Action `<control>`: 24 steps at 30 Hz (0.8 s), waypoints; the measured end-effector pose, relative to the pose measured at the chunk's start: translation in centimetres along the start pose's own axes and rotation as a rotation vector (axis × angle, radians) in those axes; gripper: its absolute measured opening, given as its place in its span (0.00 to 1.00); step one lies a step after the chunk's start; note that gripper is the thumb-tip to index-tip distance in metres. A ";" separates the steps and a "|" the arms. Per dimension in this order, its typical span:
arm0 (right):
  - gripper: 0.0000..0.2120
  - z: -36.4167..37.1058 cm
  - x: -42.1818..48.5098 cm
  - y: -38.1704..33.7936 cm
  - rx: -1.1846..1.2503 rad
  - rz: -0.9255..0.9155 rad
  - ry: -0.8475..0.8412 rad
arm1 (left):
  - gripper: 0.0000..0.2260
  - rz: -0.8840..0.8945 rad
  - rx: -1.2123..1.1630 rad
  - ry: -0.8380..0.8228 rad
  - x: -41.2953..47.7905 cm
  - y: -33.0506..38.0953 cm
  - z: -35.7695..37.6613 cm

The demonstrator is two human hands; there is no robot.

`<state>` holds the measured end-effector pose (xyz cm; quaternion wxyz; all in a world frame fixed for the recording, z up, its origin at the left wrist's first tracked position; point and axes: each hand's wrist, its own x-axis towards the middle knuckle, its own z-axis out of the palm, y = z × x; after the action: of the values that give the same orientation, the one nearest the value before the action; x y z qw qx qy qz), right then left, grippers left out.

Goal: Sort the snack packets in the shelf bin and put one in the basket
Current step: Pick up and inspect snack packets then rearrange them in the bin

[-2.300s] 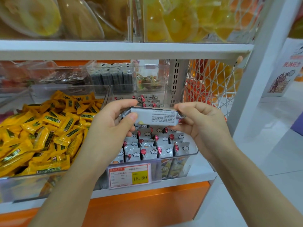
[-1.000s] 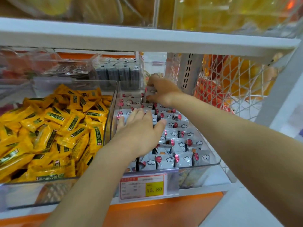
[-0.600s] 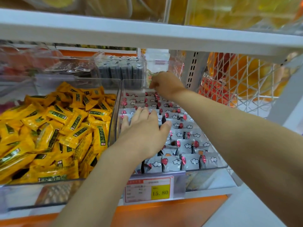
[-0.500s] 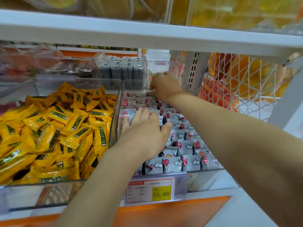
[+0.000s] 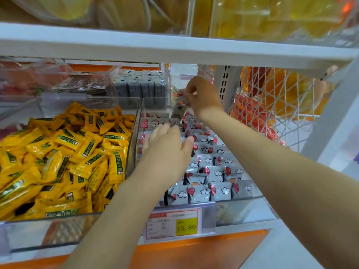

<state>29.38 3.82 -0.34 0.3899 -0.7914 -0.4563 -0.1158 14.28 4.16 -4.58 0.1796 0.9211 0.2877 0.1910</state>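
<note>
While my right hand (image 5: 203, 96) is up at the back of the clear shelf bin (image 5: 134, 136), its thumb and fingertips pinch the top edge of one snack packet (image 5: 179, 108). That packet hangs down from the pinch, lifted clear above the back rows, and is too blurred for me to read any print on it.

My left hand (image 5: 167, 152) is palm down over the left and middle rows, fingers straight and a bit spread, gripping nothing. I can't tell if it presses on the packets or just hovers.

The grey packets (image 5: 213, 171) fill the bin in upright rows. Each shows white clouds and a red round mark, some with a dark figure. No brand text is legible.

The price tag (image 5: 173, 223) is clipped on the bin's front wall. It has a red border and a yellow field reading "15.80"; the small lines to the left of that are unreadable.

The yellow packets (image 5: 64, 158) are heaped loose in the bin just left of mine. They carry dark green label strips with pale characters, too small to make out.

Dark grey packs (image 5: 139, 88) stand in a clear box behind. A white wire basket (image 5: 291, 105) at the right end of the shelf holds orange and red packs. The white shelf board (image 5: 155, 49) above carries clear tubs of yellow goods. An orange panel (image 5: 194, 249) runs below the bins.
</note>
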 end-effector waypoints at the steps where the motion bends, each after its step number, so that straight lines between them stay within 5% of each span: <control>1: 0.05 -0.7 -0.6 -0.2 0.061 0.019 0.040 | 0.22 0.015 -0.064 0.064 -0.1 0.1 -0.2; 7: 0.03 -5.0 -5.9 -1.2 0.431 0.158 0.193 | 0.17 -0.032 -0.414 0.288 -1.2 0.7 -1.2; 10: 0.06 -6.7 -9.2 -1.3 0.782 0.284 0.186 | 0.07 -0.047 -0.524 0.291 -1.7 0.7 -1.4; 13: 0.06 -7.8 -11.7 -1.0 1.019 0.338 0.158 | 0.10 -0.104 -0.767 0.220 -2.3 0.7 -1.5; 24: 0.01 -9.3 -13.8 0.5 1.354 0.433 0.001 | 0.09 -0.250 -1.344 0.100 -3.5 1.5 -2.5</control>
<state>23.69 -11.70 -1.82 0.8106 -0.4479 -0.2605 0.2730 11.17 1.43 -2.66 0.7194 0.5595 0.2190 0.3484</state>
